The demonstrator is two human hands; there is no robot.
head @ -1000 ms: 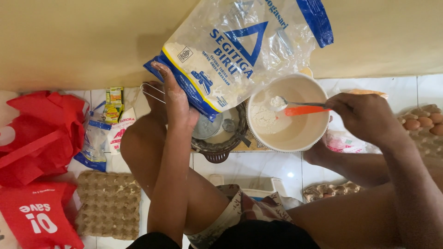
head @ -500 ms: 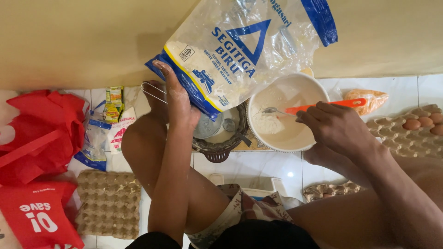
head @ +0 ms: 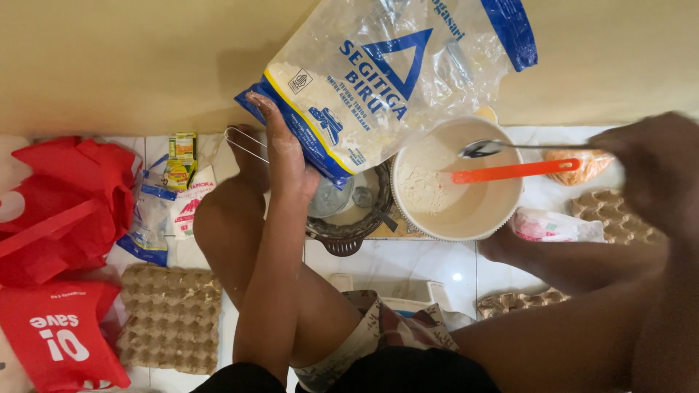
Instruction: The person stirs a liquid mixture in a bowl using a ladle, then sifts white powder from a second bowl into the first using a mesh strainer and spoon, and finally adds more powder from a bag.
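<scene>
Red shopping bags (head: 58, 240) at far left, an empty grey egg tray (head: 171, 316) on the white tiled floor (head: 393, 262) beside them, small packets (head: 178, 156) near the yellow wall (head: 109, 65), more egg trays (head: 611, 218) at right.
</scene>
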